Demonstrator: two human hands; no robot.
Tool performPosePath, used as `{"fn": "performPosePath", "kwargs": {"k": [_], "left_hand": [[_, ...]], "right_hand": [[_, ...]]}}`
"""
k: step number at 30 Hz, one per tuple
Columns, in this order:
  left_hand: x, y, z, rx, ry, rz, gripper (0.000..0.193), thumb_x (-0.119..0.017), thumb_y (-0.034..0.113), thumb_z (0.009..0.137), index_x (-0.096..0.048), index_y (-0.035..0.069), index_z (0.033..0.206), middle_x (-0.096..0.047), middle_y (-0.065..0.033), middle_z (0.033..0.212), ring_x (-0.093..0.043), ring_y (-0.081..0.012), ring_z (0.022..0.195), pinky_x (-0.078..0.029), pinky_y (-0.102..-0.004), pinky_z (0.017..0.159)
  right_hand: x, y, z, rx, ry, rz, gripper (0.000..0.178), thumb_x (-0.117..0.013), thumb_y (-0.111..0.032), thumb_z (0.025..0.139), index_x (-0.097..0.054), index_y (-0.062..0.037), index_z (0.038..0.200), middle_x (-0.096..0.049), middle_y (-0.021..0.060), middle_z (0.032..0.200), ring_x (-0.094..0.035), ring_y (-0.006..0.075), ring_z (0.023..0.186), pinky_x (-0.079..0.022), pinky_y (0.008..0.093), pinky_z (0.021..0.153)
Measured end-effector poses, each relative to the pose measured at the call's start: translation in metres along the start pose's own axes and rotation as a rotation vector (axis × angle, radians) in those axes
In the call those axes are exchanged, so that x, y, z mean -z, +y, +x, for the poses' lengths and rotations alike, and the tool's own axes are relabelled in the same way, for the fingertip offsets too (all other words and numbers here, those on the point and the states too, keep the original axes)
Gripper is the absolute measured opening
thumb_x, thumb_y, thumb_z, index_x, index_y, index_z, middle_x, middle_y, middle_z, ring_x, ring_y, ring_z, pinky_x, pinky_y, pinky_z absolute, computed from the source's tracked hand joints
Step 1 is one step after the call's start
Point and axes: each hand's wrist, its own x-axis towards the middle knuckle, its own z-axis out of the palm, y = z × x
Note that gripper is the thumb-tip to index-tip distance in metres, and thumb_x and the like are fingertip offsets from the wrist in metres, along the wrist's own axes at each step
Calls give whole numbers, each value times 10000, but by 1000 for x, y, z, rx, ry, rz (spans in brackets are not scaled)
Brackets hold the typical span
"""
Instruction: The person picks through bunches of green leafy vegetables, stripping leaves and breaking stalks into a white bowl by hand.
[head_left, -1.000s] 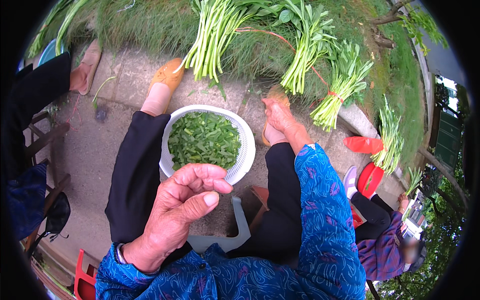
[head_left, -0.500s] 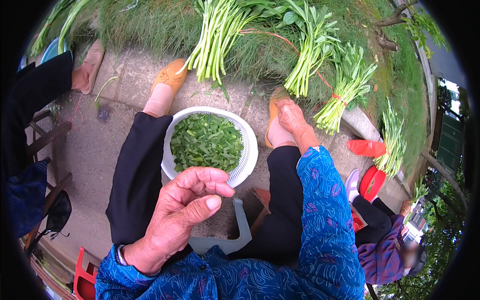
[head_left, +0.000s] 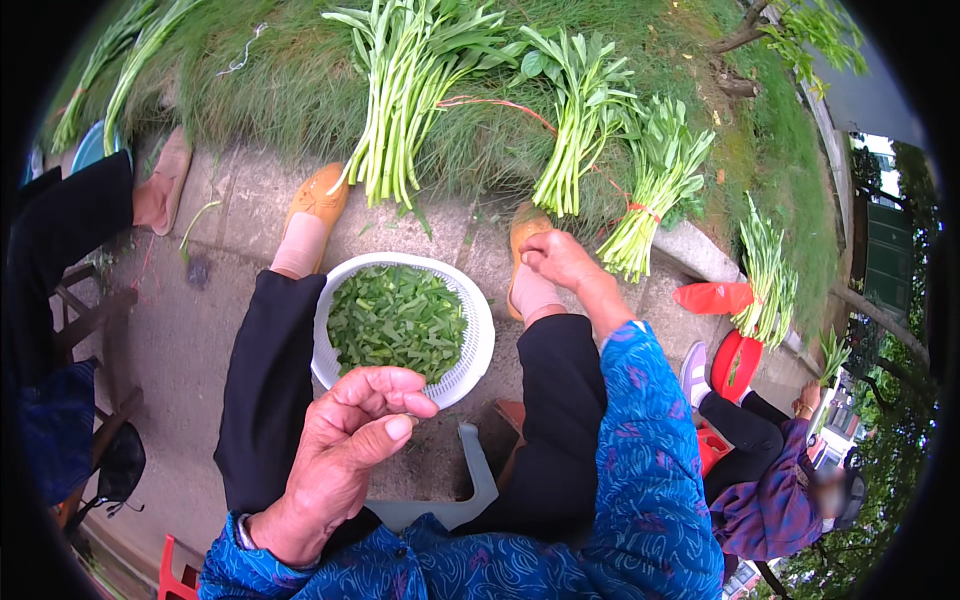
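Observation:
My left hand (head_left: pixel 345 440) hovers close to the camera, just this side of a white plastic basket (head_left: pixel 482 330) full of chopped green stems. Its fingers are curled and the thumb presses on the forefinger; nothing shows in it. My right hand (head_left: pixel 560 262) is stretched out to my right foot, touching the top of the orange shoe (head_left: pixel 525 226). Its grip is hidden. A tied bundle of leafy greens (head_left: pixel 655 190) lies just beyond that hand on the curb and grass.
Two more bundles of long greens (head_left: pixel 400 110) (head_left: pixel 575 140) lie on the grass. My other orange shoe (head_left: pixel 318 195) rests on the pavement. A white stool (head_left: pixel 470 490) stands under me. Another person (head_left: pixel 770 480) in red shoes (head_left: pixel 715 297) sits at right; someone's leg (head_left: pixel 70 220) at left.
The view has tilted, so the basket and feet sit lower in the picture. My right hand stays at the right shoe. My left hand keeps its curled pose.

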Motion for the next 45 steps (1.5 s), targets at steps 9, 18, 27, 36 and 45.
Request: {"fn": "performPosePath", "kwargs": {"k": [9, 18, 27, 36, 45], "left_hand": [[0, 0, 3, 15, 28, 27, 307, -609, 52, 860, -543, -4, 1155, -638, -102, 1011, -578, -139, 978, -426, -283, 909], [-2, 2, 4, 29, 66, 17, 325, -634, 85, 856, -542, -4, 1154, -639, -112, 1020, -589, -147, 982, -430, -304, 930], [-3, -3, 4, 15, 51, 49, 300, -615, 58, 858, -547, 4, 1146, -641, -98, 1009, -578, -124, 948, -435, -262, 866], [-4, -5, 6, 20, 59, 66, 295, -613, 52, 855, -551, 5, 1139, -642, -93, 997, -576, -116, 941, -434, -249, 850], [-5, -8, 10, 25, 81, 71, 303, -618, 62, 853, -549, -6, 1140, -640, -104, 997, -580, -132, 958, -429, -275, 902]], "right_hand": [[96, 39, 65, -467, 758, 565, 187, -583, -136, 852, -628, 29, 929, -611, 51, 666, -480, 84, 440, -382, 224, 415], [94, 72, 120, -289, 702, 72, 239, -547, -85, 775, -689, 11, 941, -649, 105, 688, -593, 161, 547, -490, 300, 545], [117, 64, 34, -383, 623, -100, 354, -601, -242, 797, -644, -103, 1120, -669, 163, 996, -625, 312, 970, -466, 381, 863], [120, 71, 19, -467, 521, -198, 195, -619, -291, 823, -712, -160, 934, -667, 162, 921, -629, 342, 909, -482, 421, 804], [154, 69, 35, -410, 624, -560, 163, -617, -262, 813, -713, -160, 895, -669, 163, 863, -634, 349, 855, -498, 442, 762]]}}
